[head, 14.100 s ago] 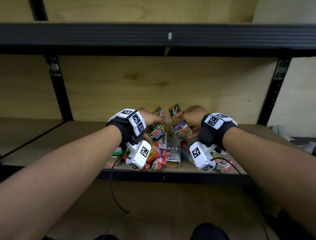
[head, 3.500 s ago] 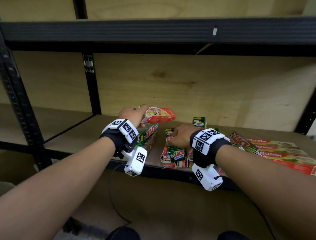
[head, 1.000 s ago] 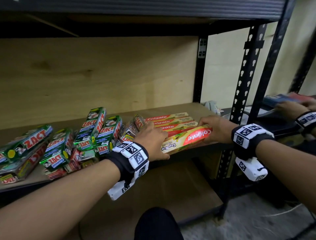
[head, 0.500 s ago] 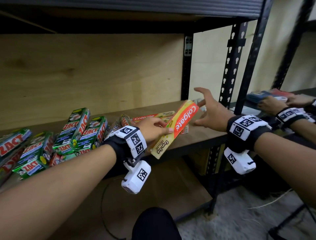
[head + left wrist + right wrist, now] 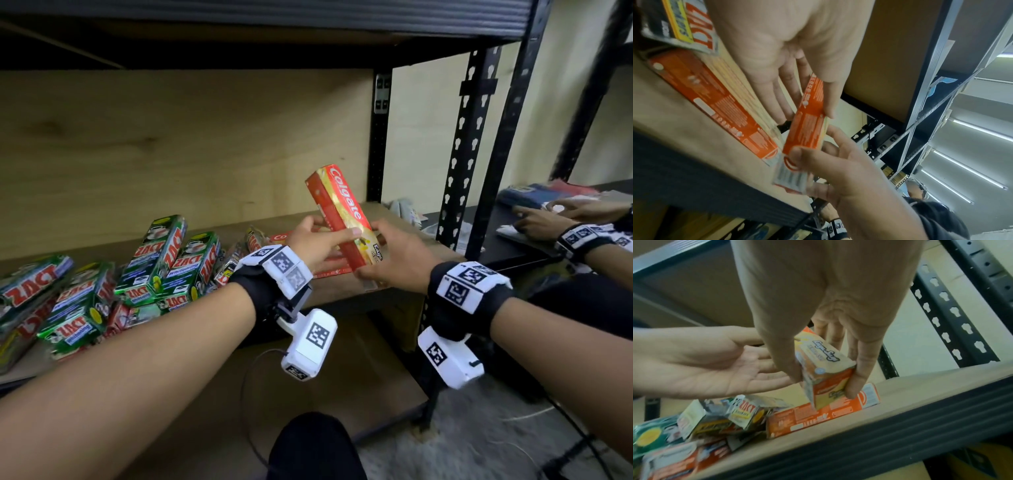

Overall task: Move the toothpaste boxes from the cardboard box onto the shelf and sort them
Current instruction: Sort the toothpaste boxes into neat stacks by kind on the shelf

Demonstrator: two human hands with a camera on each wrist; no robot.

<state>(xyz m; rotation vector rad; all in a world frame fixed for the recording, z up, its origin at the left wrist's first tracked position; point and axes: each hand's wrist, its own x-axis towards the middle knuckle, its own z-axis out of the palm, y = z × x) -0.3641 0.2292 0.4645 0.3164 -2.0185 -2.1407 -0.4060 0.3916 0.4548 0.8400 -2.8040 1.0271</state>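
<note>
A red and gold Colgate box point(image 5: 342, 209) stands nearly upright above the shelf board point(image 5: 394, 219). My left hand point(image 5: 329, 240) pinches its middle, thumb on the front and fingers behind. My right hand point(image 5: 380, 260) grips its lower end between thumb and fingers; the right wrist view shows that box end point(image 5: 828, 368) clearly. In the left wrist view the box point(image 5: 807, 126) is held just right of more Colgate boxes point(image 5: 715, 100) lying flat on the shelf. Green Zact boxes point(image 5: 161, 260) lie piled to the left.
Black perforated uprights point(image 5: 476, 154) close the shelf's right end. Crumpled paper or cloth point(image 5: 400, 209) lies in the back right corner. Another person's hands point(image 5: 555, 219) work on a dark table at the right. A lower shelf board point(image 5: 359, 370) sits below.
The Colgate box has swung from a low slant to nearly upright. My right hand, open beside it before, now grips its lower end. The view has shifted slightly.
</note>
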